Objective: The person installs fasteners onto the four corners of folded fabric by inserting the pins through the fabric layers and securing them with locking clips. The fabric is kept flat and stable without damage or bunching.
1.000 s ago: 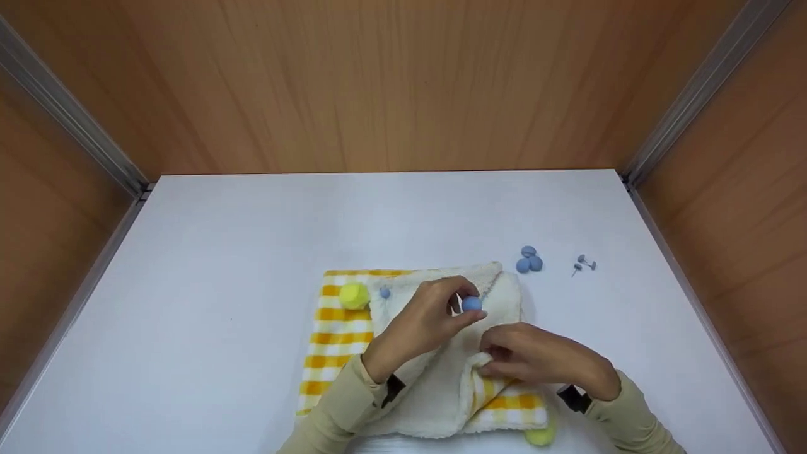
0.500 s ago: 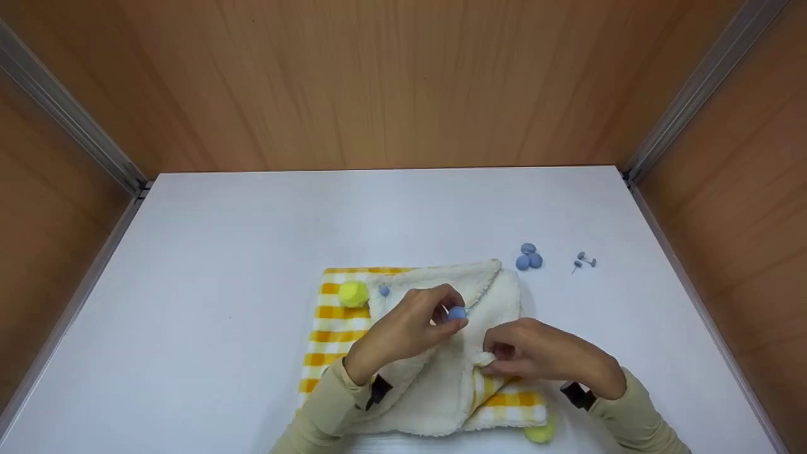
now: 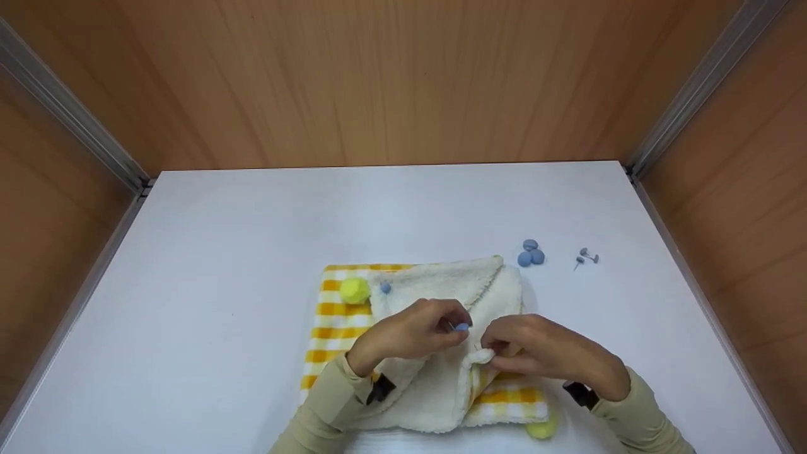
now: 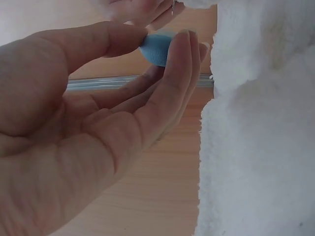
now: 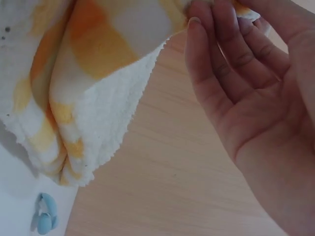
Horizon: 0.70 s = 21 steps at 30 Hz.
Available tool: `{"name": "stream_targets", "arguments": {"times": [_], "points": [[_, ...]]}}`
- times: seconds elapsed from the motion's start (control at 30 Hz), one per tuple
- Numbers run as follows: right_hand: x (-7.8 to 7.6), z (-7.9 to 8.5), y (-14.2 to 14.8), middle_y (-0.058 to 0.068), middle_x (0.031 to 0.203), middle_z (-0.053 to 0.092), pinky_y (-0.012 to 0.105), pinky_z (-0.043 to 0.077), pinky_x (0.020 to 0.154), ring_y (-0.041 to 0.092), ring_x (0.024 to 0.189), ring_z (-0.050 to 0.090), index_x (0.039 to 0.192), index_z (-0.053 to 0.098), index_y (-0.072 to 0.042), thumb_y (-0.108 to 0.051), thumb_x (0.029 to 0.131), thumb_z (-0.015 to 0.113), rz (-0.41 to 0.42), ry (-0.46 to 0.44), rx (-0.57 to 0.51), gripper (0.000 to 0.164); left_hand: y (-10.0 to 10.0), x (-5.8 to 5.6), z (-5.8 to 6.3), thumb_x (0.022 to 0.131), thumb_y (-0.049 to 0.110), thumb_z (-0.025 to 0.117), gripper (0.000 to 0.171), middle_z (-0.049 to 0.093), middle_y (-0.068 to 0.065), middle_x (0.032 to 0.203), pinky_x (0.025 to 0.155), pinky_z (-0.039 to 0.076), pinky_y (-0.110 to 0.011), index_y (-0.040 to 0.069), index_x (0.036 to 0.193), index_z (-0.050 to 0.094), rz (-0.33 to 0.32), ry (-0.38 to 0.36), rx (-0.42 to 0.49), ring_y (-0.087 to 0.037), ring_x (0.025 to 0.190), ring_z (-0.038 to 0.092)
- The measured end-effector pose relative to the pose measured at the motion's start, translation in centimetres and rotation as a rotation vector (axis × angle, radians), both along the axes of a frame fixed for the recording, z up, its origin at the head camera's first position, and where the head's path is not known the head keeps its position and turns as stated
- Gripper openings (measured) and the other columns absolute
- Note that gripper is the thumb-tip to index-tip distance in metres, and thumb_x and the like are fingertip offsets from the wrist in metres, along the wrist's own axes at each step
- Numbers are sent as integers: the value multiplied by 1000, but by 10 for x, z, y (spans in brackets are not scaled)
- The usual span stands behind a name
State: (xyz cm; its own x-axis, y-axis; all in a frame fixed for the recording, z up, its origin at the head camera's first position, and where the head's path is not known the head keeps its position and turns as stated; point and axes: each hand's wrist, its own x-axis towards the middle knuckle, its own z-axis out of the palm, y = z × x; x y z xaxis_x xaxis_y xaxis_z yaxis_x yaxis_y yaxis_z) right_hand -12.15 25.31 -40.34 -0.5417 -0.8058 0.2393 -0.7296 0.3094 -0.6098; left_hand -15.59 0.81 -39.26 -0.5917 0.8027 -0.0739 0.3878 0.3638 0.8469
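Note:
My left hand [image 3: 410, 331] pinches a blue domed cap [image 4: 156, 49] between thumb and fingertips, over the fleecy white side of a folded cloth [image 3: 429, 403]. Close by, my right hand [image 3: 536, 347] grips a bunched-up edge of the same cloth, whose other side is yellow-and-white check. In the left wrist view a thin metal pin [image 4: 173, 7] shows beside the right fingers; its head is hidden. Another blue-headed piece [image 3: 385, 287] sits on the fleece near the cloth's upper left. The right wrist view has the checked fold [image 5: 98, 39] hanging from the right fingers.
Three blue caps [image 3: 531, 253] lie together on the white table [image 3: 220, 252], beyond the cloth to the right. Several small flat-headed pins [image 3: 586, 257] lie beside them. Yellow pompoms [image 3: 354, 291] show at two cloth corners. Wooden walls [image 3: 403, 82] enclose the table.
My left hand has moved down and slightly left with the blue cap, which has tilted in its fingers. The right hand keeps its grip on the cloth almost in place.

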Motion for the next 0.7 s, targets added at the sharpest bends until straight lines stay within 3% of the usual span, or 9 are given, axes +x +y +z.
{"name": "stream_targets", "arguments": {"times": [0.23, 0.5, 0.7], "points": [[0, 0, -1, -8, 94, 62, 18, 51, 67, 1, 81, 59, 101, 64, -17, -11, 88, 68, 19, 35, -28, 15, 2, -1, -2, 98, 15, 52, 20, 67, -8, 94, 65, 47, -18, 2, 110, 61, -50, -71, 32, -3, 76, 57], [-3, -1, -1, -7, 96, 63, 23, 52, 67, 3, 81, 58, 104, 63, -16, -9, 88, 67, 35, 74, -42, 18, 3, 0, -1, 98, 15, 53, 16, 60, -4, 78, 59, 41, -16, 6, 106, 63, -99, -72, 47, -2, 65, 48], [-2, -2, -1, -8, 99, 63, 22, 51, 68, 2, 83, 58, 106, 63, -15, -8, 88, 67, 32, 70, -33, 20, 4, 2, -1, 98, 18, 54, 17, 64, -11, 82, 57, 40, -17, 7, 105, 65, -114, -81, 67, -4, 64, 48]]}}
